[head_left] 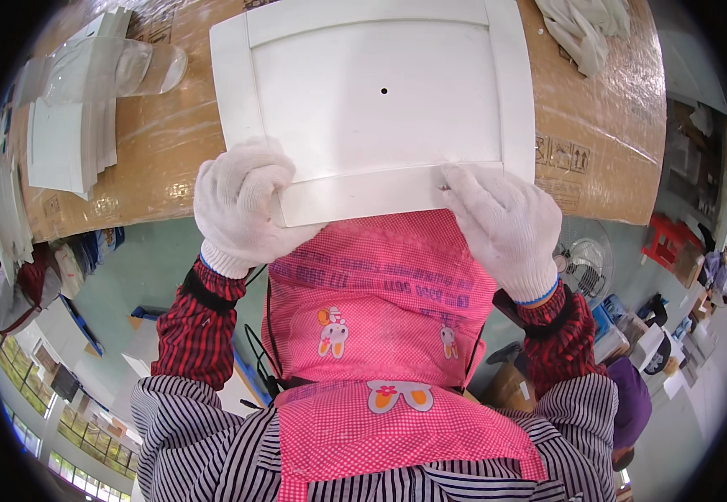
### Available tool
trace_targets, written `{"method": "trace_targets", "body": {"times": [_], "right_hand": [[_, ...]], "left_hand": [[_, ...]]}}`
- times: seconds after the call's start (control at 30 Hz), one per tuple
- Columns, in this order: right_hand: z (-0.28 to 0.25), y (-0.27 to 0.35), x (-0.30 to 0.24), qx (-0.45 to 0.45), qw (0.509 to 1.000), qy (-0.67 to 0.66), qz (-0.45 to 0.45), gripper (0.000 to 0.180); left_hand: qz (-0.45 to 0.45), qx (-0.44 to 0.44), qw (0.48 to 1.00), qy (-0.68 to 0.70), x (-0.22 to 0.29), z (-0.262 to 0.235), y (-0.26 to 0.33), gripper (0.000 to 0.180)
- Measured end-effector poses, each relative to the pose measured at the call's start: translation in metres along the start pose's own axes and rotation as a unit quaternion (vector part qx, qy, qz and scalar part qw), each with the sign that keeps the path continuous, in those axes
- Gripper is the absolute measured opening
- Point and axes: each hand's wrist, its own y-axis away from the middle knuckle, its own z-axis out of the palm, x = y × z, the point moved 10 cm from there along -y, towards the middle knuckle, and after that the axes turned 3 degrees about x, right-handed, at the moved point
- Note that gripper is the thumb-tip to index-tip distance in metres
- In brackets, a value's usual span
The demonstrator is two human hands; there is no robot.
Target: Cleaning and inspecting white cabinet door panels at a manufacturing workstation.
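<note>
A white framed panel (338, 117), with a small black hole near its middle, rests on the cardboard-covered table and reaches toward me past the table's front edge. White knitted gloves cover both hands. My left hand (242, 201) is closed round the panel's near left corner, its fingers curled over the frame. At the near right part of the same edge, my right hand (510, 222) grips the frame with its fingertips on top. The thumbs and the panel's underside are mostly hidden. Just below the near edge is my pink apron (380, 301).
Brown cardboard (163, 159) covers the table. At left lie stacked white boards (71, 151) and a clear plastic piece (154, 69). A pale cloth (585, 33) is at far right. Beyond the table's right side stand a fan (588, 263), a red stool (665, 241) and a person in purple (631, 402).
</note>
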Motion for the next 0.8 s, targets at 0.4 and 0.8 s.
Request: {"method": "trace_targets", "body": {"times": [0.4,0.8], "right_hand": [[0.005,-0.004,-0.002,-0.074,0.997,0.025,0.017,0.036],[0.004,-0.004,0.000,-0.061,0.998,0.027,0.006,0.029]], "left_hand": [[-0.003,-0.007,1.000,0.005,0.000,0.000,0.003,0.062],[-0.005,0.000,1.000,0.008,0.000,0.001,0.007,0.062]]}}
